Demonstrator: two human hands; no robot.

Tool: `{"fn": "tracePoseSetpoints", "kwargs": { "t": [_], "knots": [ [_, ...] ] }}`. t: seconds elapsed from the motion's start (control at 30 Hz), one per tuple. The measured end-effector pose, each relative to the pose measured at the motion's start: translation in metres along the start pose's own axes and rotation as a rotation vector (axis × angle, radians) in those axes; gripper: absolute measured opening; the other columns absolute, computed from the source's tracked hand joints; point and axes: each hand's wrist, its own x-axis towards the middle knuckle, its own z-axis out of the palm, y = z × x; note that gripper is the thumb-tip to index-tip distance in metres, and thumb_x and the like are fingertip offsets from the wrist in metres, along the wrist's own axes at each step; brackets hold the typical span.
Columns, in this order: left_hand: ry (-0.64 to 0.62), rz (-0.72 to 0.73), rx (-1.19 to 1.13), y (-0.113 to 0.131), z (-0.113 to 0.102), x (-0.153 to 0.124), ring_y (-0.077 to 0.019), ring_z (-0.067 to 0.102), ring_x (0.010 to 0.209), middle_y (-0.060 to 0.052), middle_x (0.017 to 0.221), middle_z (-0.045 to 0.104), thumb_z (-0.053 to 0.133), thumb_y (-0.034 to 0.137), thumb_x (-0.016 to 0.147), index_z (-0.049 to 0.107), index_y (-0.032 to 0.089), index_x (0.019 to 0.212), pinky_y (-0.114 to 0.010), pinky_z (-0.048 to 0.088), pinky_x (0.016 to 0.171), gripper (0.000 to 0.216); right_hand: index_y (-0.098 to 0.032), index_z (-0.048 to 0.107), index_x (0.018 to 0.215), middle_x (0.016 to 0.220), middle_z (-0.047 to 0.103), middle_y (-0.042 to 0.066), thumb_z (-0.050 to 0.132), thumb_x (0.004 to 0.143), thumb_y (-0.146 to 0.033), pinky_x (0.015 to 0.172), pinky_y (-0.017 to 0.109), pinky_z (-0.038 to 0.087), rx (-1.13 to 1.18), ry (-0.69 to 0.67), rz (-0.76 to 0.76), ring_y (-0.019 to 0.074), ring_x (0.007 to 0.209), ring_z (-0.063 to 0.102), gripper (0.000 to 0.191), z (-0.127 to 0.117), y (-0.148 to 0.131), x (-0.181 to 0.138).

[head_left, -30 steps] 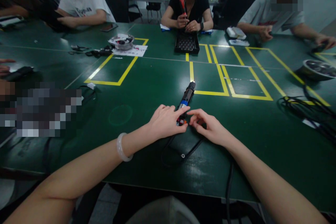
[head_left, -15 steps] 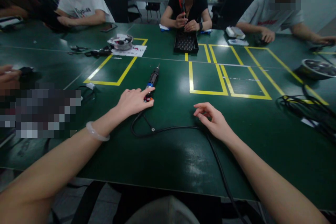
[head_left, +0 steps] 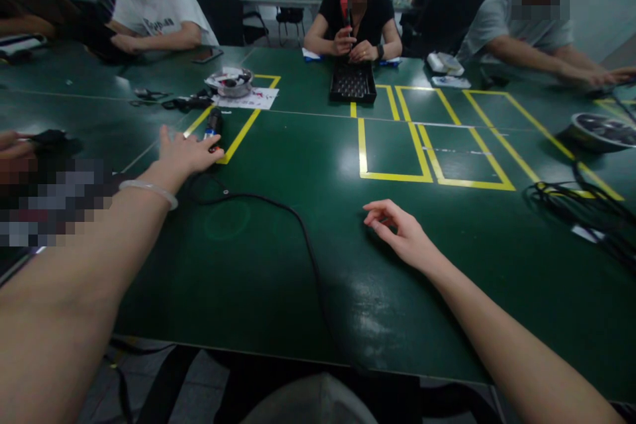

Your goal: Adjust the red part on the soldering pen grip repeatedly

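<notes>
My left hand (head_left: 185, 154) reaches out to the left with its thumb and forefinger at the rear part of a dark electric screwdriver (head_left: 214, 122), the other fingers spread. The screwdriver lies inside a yellow taped rectangle (head_left: 241, 136), its tip pointing away from me. A black cable (head_left: 293, 211) runs from its rear end across the green table towards me. My right hand (head_left: 397, 228) rests over the table at right of centre, fingers loosely bent, a gap before the thumb, nothing in it.
A round metal bowl (head_left: 233, 81) with small items stands on a paper beyond the screwdriver. A black tray (head_left: 352, 83) sits before a person opposite. Coiled cables (head_left: 571, 202) and a round metal part (head_left: 603, 130) lie at right. Other people sit around the table.
My left hand has moved left and away from me with the electric screwdriver, from mid-table into the taped rectangle. The cable was drawn along. My right hand has barely moved.
</notes>
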Motion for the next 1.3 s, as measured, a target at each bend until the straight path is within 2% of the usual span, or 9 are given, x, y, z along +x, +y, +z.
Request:
{"fn": "tracePoseSetpoints", "kwargs": {
  "t": [0.13,0.37,0.53,0.7,0.9,1.1,1.3],
  "knots": [
    [-0.016,-0.018,0.002,-0.001,0.002,0.002,-0.0294,0.036,0.116,-0.006,0.132,0.052,0.024,0.071,0.092,0.032,0.024,0.152,-0.059,0.004,0.105,0.077,-0.022,0.055,0.119,0.098,0.065,0.006,0.051,0.093,-0.021,0.079,0.032,0.052,-0.011,-0.019,0.006,0.0184,0.092,0.064,0.026,0.001,0.0,0.0],
    [0.021,-0.017,-0.059,0.006,0.005,-0.005,-0.0278,0.036,0.113,-0.01,0.127,0.055,0.018,0.081,0.086,0.03,0.021,0.152,-0.053,0.01,0.103,0.091,-0.022,0.055,0.119,0.099,0.065,0.006,0.052,0.093,-0.022,0.08,0.033,0.052,-0.013,-0.03,0.002,0.0189,0.093,0.064,0.026,0.002,0.0,0.0],
    [0.066,-0.03,-0.103,0.005,0.01,-0.008,-0.0271,0.039,0.11,-0.008,0.123,0.055,0.012,0.066,0.095,0.033,0.023,0.151,-0.049,0.017,0.099,0.074,-0.022,0.055,0.119,0.099,0.065,0.006,0.052,0.093,-0.022,0.08,0.033,0.052,0.0,-0.041,0.007,0.0186,0.092,0.064,0.026,0.003,0.0,0.0],
    [0.094,-0.051,-0.113,0.015,0.014,-0.012,-0.0363,0.046,0.112,-0.017,0.125,0.055,0.021,0.056,0.095,0.039,0.025,0.149,-0.05,0.024,0.093,0.065,-0.022,0.055,0.119,0.1,0.064,0.006,0.051,0.093,-0.022,0.08,0.033,0.052,0.01,-0.046,0.023,0.0187,0.093,0.064,0.026,0.005,-0.002,0.0],
    [0.152,-0.024,-0.157,0.055,0.007,-0.048,-0.0419,0.052,0.108,-0.023,0.121,0.055,0.025,0.053,0.095,0.04,0.025,0.149,-0.049,0.032,0.087,0.063,-0.022,0.056,0.118,0.1,0.066,0.007,0.051,0.093,-0.02,0.08,0.034,0.052,-0.009,-0.018,0.009,0.0191,0.093,0.064,0.026,0.009,-0.006,0.0],
    [0.212,0.099,-0.153,0.106,-0.009,-0.103,-0.0372,0.054,0.105,-0.02,0.115,0.057,0.024,0.05,0.097,0.037,0.027,0.15,-0.044,0.035,0.086,0.059,-0.022,0.057,0.119,0.102,0.067,0.007,0.05,0.093,-0.018,0.082,0.035,0.053,-0.095,0.068,-0.096,0.0198,0.095,0.064,0.027,0.011,-0.012,-0.002],
    [0.24,0.281,-0.154,0.153,-0.032,-0.153,-0.0316,0.055,0.098,-0.016,0.107,0.058,0.027,0.049,0.098,0.039,0.028,0.149,-0.039,0.035,0.083,0.056,-0.022,0.056,0.119,0.102,0.065,0.007,0.048,0.093,-0.015,0.082,0.034,0.053,-0.195,0.018,-0.146,0.0196,0.093,0.064,0.028,0.016,-0.021,-0.005]
  ]
}}
